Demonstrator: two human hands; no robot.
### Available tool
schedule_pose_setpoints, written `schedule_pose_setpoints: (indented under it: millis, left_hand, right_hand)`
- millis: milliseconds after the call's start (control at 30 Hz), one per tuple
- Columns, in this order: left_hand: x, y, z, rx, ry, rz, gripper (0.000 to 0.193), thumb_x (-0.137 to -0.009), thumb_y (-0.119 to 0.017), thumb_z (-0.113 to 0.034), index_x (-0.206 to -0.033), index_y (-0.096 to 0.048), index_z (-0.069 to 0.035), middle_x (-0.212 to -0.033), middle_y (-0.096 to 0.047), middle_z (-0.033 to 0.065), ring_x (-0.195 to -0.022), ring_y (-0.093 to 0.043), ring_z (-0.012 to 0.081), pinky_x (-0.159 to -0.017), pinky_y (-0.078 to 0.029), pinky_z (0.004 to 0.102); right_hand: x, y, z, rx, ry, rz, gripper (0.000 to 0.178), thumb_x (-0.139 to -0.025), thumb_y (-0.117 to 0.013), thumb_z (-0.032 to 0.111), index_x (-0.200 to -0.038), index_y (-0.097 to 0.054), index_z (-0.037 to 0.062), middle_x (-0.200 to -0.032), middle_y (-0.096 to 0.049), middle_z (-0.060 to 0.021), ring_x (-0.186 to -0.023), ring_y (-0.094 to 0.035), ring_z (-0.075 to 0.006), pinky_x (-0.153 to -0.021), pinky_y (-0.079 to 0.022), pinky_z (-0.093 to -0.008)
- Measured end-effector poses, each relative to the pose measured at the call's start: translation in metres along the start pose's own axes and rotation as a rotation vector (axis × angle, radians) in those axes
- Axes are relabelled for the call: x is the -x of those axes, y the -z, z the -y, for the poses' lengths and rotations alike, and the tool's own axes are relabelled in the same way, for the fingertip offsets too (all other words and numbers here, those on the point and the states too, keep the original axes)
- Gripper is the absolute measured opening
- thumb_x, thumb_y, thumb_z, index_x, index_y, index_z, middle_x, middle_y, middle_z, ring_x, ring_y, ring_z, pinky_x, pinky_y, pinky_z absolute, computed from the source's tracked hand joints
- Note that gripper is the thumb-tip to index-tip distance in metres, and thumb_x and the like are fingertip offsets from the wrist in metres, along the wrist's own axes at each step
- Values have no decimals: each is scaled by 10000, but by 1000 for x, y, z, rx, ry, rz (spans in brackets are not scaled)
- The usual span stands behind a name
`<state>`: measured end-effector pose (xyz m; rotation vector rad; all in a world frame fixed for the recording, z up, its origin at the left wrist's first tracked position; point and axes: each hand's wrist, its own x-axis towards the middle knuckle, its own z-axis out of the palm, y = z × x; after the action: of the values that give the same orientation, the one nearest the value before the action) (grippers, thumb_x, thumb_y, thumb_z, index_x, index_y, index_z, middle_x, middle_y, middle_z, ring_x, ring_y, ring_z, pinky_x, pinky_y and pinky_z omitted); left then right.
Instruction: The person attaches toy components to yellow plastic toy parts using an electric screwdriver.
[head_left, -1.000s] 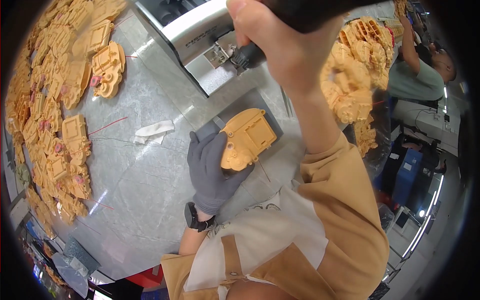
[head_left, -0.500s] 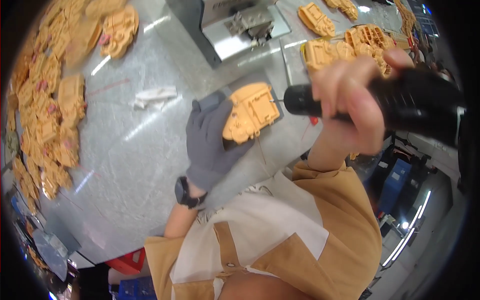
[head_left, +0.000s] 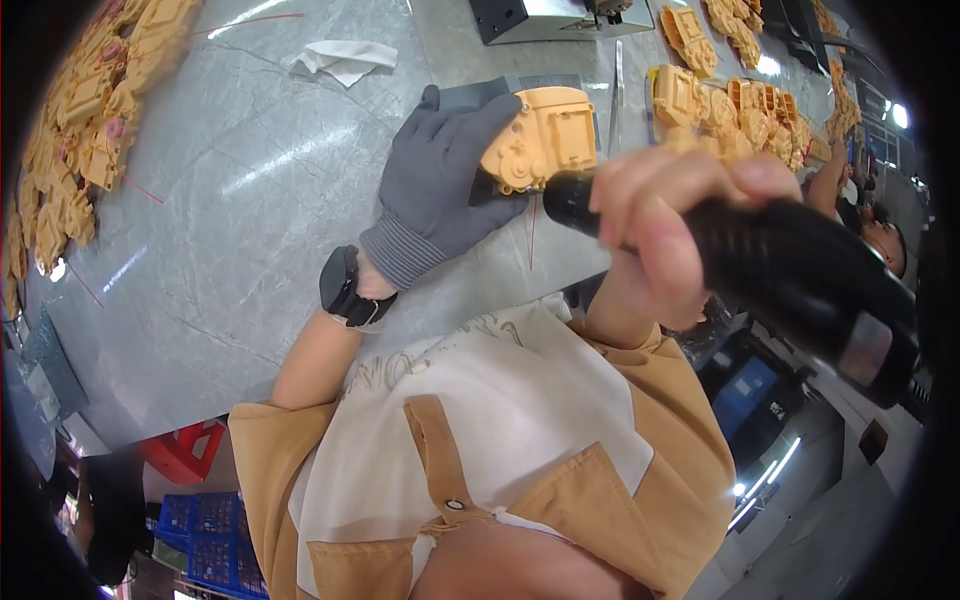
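Observation:
My left hand [head_left: 440,170], in a grey knit glove, grips an orange-yellow plastic housing [head_left: 545,135] by its left side, thumb below and fingers above. The housing rests on a dark grey block [head_left: 490,92] on the table. My bare right hand [head_left: 665,225] is wrapped round a black power screwdriver [head_left: 780,270], held nearly level. The driver's nose points left at the lower edge of the housing. Whether its bit touches a screw there is hard to make out.
Many orange-yellow housings [head_left: 100,110] are heaped along the left, and more [head_left: 735,110] lie at the far right. A white cloth [head_left: 345,60] sits on the grey table [head_left: 270,220]. Beyond the block stands a grey metal machine [head_left: 560,18]. Another person [head_left: 885,245] is at the far right.
The view has shifted, so table things sit higher in it. The driver's nose has gone from the housing's right side to its lower edge. My left hand still holds the housing.

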<state>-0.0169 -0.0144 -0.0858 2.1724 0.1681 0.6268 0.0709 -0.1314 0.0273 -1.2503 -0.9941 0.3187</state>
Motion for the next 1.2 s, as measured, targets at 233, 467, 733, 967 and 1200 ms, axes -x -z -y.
schedule_pose_setpoints:
  millis: [233, 467, 733, 967, 1200]
  left_hand:
    - [-4, -1, -1, 54, 5, 10, 788, -606, -800, -262, -1304, -465, -121, -1030, -600, 75, -1000, -570, 274, -1041, -354, 505]
    - [3, -4, 7, 35, 3, -31, 828, -590, -812, -281, -1316, -444, -130, -995, -601, 87, -971, -566, 292, -1044, -350, 484]
    - [3, -9, 6, 34, -62, -44, 821, -609, -793, -287, -1329, -436, -119, -1034, -599, 113, -991, -561, 298, -1019, -371, 441]
    - [-17, 14, -17, 297, 428, 168, 795, -667, -752, -296, -1351, -413, -73, -1030, -613, 176, -987, -593, 325, -876, -485, 381]
    - [30, 106, -76, 1006, 580, -444, 622, -797, -657, -247, -1317, -434, 10, -1194, -560, 116, -1008, -578, 171, -837, -502, 299]
  right_hand:
    - [-3, 2, -12, 123, 16, -27, 478, -795, -546, -19, -1208, -326, 79, -643, -495, -82, -477, -477, -200, -475, -432, -361]
    - [1, -16, -15, 133, 78, 40, 467, -768, -625, -33, -1118, -343, 94, -645, -504, -78, -467, -476, -203, -470, -439, -358]
    - [1, 1, -11, 380, 107, 198, 505, -723, -598, -81, -1130, -341, 72, -639, -508, -69, -477, -491, -194, -501, -464, -351]
    - [23, 47, 42, -405, 245, -535, 385, -810, -459, 101, -1192, -496, 127, -672, -429, -5, -545, -452, -140, -595, -403, -321]
    - [45, 61, 35, -568, 285, -470, 393, -846, -478, 141, -1223, -479, 28, -695, -426, 8, -558, -431, -112, -598, -366, -303]
